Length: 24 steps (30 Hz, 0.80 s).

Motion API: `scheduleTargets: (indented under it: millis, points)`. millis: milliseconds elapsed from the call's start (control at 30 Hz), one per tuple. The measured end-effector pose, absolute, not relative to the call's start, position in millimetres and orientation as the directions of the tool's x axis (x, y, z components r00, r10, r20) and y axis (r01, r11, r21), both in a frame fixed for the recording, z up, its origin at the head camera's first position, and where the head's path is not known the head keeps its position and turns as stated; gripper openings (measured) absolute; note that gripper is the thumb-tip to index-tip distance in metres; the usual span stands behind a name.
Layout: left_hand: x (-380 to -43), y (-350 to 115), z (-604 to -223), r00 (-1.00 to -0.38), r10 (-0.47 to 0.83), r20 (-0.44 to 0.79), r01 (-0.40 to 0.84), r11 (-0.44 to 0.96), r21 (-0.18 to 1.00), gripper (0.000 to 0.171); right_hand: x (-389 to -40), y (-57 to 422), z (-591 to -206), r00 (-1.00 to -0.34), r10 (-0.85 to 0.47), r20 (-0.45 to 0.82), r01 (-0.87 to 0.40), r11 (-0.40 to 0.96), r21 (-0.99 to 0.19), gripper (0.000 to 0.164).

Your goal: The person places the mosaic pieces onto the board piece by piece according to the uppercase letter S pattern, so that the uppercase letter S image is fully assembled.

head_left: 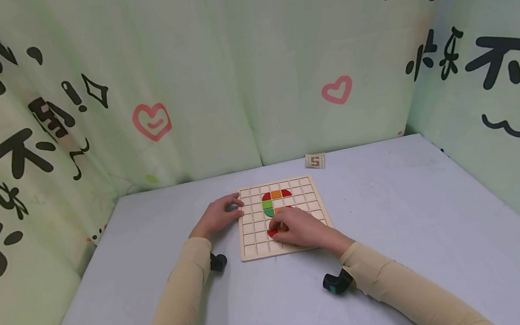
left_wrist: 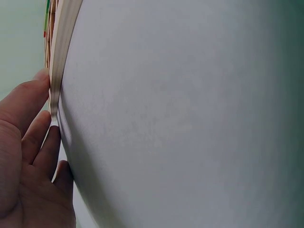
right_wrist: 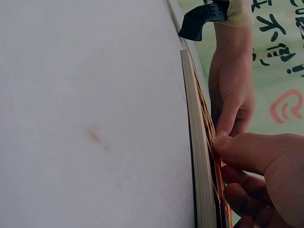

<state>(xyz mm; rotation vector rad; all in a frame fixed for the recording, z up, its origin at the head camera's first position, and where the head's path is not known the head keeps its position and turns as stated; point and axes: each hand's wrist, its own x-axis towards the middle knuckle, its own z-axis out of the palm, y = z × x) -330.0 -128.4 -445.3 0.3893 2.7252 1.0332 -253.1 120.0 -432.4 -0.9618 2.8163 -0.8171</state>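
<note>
A square wooden grid board (head_left: 255, 239) lies on the table, with red, orange and green tiles set in some of its cells. My left hand (head_left: 220, 215) rests against the board's left edge; the left wrist view shows its thumb and fingers (left_wrist: 35, 102) lying fairly straight along the wooden side. Over the lower middle of the board, my right hand (head_left: 300, 227) has its thumb and fingers curled down around a small coloured tile, mostly hidden by them. Beside those fingertips a red rounded tile (head_left: 272, 232) shows. In the right wrist view, the right thumb (right_wrist: 237, 149) touches the board's surface.
A small patterned card (head_left: 315, 161) lies near the table's back edge, behind the board. Black wrist cameras (head_left: 337, 282) hang beneath both forearms. Pale green curtains (head_left: 234, 82) with writing and hearts surround the white table (head_left: 432, 219).
</note>
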Motion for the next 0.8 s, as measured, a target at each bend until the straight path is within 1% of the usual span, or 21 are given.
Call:
scheduleTargets:
  millis: [200,800]
  points:
    - [-330.4,-128.3,-443.9,-0.945,0.314,-0.090,0.176,0.721,0.670,0.027,-253.9,118.6,-431.5,-0.815,-0.570,0.105,-0.538,0.675,-0.505,0.013]
    - [-330.8,-128.0,-446.2,-0.944,0.315,-0.095,0.174,0.722,0.670,0.027,-253.0,116.1,-433.5,-0.817,-0.561,0.132,-0.549,0.688,-0.475,0.010]
